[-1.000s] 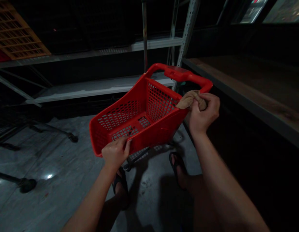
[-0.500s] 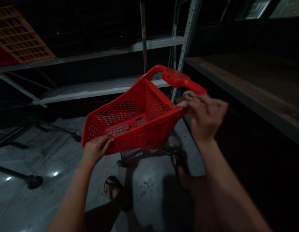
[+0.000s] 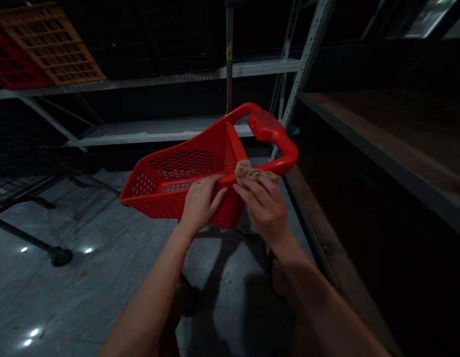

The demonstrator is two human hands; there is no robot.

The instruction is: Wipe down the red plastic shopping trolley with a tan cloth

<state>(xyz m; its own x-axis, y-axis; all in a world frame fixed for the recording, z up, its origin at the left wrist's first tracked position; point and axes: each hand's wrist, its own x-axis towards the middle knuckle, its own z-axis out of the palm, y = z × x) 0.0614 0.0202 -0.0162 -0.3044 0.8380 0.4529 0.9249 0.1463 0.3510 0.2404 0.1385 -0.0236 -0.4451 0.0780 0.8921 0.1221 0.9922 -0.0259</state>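
A red plastic shopping cart [image 3: 170, 204] with perforated walls stands before me, its looped handle on the right. My left hand [image 3: 200, 203] grips the near rim, fingers over the edge inside and thumb outside. My right hand [image 3: 265, 208] is closed on a crumpled beige cloth [image 3: 254, 172], pressed against the rim where it runs into the handle. The cart's inner back panel lies just beyond the cloth. Its lower frame and wheels are mostly hidden behind my arms.
Behind the cart runs a metal shelf rack [image 3: 155, 136] holding a yellow crate [image 3: 54, 44] and a red crate [image 3: 14, 64]. At right is a wooden-edged shelf [image 3: 382, 148]. Another cart's dark leg with a wheel [image 3: 61, 257] stands on the tiled floor [image 3: 114, 277] at left.
My left hand has slid right along the rim toward the handle end. My right hand has moved left and slightly down with the cloth onto the rim; the cart has turned a little.
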